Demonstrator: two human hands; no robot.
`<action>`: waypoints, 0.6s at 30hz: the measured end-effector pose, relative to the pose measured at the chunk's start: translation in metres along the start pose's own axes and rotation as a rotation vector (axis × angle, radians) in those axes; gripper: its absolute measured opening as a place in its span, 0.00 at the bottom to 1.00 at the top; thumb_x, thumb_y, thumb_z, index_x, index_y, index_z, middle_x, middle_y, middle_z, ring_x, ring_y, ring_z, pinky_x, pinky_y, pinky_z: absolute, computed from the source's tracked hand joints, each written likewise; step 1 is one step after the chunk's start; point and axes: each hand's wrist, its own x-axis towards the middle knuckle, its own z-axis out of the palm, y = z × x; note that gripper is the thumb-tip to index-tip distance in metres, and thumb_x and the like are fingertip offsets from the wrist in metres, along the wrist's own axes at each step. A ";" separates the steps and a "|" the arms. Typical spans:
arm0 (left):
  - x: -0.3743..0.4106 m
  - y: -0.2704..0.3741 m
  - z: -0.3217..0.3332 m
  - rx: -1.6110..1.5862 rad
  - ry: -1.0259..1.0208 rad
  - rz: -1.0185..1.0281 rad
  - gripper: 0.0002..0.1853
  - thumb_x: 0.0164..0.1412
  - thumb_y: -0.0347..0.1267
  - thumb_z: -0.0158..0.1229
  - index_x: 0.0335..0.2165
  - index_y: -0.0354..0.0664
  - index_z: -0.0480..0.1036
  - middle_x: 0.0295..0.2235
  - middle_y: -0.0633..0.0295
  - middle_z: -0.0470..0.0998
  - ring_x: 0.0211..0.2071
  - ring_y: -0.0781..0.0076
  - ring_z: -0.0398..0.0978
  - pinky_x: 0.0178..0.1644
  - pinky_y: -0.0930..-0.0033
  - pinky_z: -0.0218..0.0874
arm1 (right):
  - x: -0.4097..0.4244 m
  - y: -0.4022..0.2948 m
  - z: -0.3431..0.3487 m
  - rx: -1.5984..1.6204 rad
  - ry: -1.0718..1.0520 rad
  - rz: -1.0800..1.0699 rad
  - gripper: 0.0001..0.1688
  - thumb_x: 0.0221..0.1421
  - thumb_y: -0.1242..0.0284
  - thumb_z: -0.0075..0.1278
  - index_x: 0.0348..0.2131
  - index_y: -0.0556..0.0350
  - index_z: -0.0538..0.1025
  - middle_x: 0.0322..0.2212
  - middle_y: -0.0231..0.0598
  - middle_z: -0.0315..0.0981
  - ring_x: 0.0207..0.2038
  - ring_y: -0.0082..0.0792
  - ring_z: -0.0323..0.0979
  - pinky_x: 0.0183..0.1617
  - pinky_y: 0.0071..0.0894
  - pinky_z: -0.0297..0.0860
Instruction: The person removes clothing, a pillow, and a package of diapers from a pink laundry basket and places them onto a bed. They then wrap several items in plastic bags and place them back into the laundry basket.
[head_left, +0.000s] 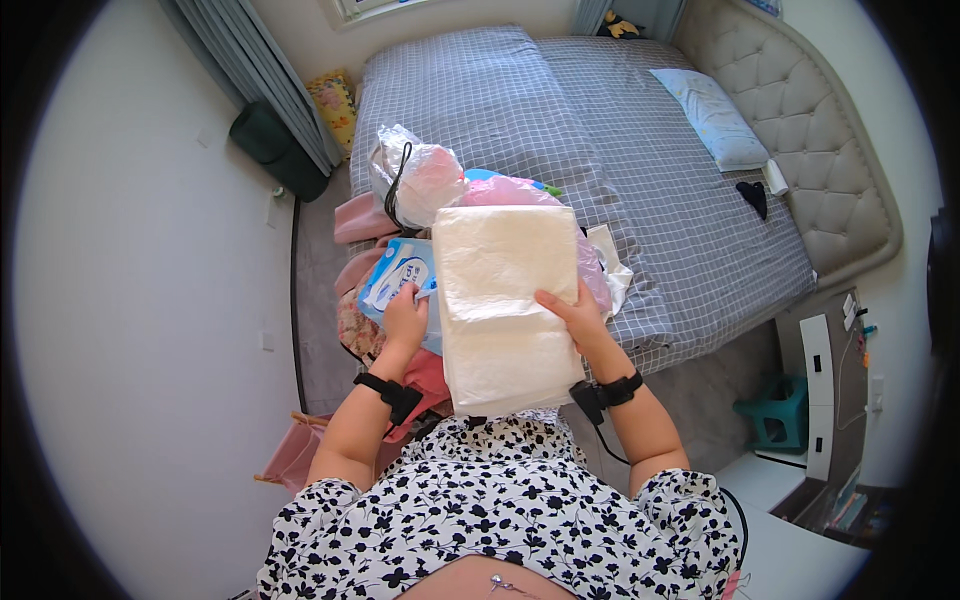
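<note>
My right hand (577, 319) grips the right edge of a flat, cream-white folded pad or stack of sheets (510, 262), its thumb lying on top. The pad is held up in front of my chest and hides part of what lies behind it. My left hand (406, 324) pinches the edge of a blue-and-white plastic package (390, 274) that bears writing. The package's right side passes behind the pad. Beyond them on the bed lie a clear plastic bag (431, 176) with pinkish contents and a black cord, and a pink plastic bag (510, 191).
Pink and floral clothes (360, 319) are heaped at the near corner of the grey checked bed (615, 150). A white cloth (613, 270) lies right of the pink bag. A teal stool (776, 416) and white drawers (817, 375) stand at right. A dark rolled mat (277, 150) leans by the curtain.
</note>
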 end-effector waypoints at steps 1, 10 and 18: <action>0.004 -0.002 -0.006 -0.043 0.028 -0.008 0.10 0.49 0.32 0.56 0.30 0.38 0.69 0.25 0.47 0.74 0.30 0.45 0.72 0.32 0.54 0.62 | 0.004 0.006 0.006 -0.070 -0.028 -0.041 0.35 0.45 0.70 0.61 0.51 0.61 0.64 0.43 0.41 0.69 0.44 0.31 0.69 0.46 0.29 0.66; 0.029 -0.025 -0.009 -0.138 0.124 -0.208 0.10 0.49 0.34 0.57 0.25 0.37 0.71 0.21 0.49 0.73 0.24 0.49 0.71 0.28 0.57 0.60 | 0.010 0.042 0.018 -0.669 -0.110 -0.128 0.41 0.42 0.61 0.60 0.54 0.55 0.62 0.41 0.46 0.73 0.43 0.37 0.71 0.47 0.33 0.65; 0.020 0.010 -0.036 -0.001 -0.031 -0.004 0.09 0.50 0.35 0.58 0.27 0.43 0.70 0.19 0.52 0.73 0.23 0.50 0.72 0.25 0.56 0.60 | -0.019 0.042 0.024 -0.882 -0.051 -0.113 0.35 0.44 0.63 0.56 0.51 0.52 0.64 0.36 0.51 0.74 0.40 0.48 0.72 0.42 0.39 0.67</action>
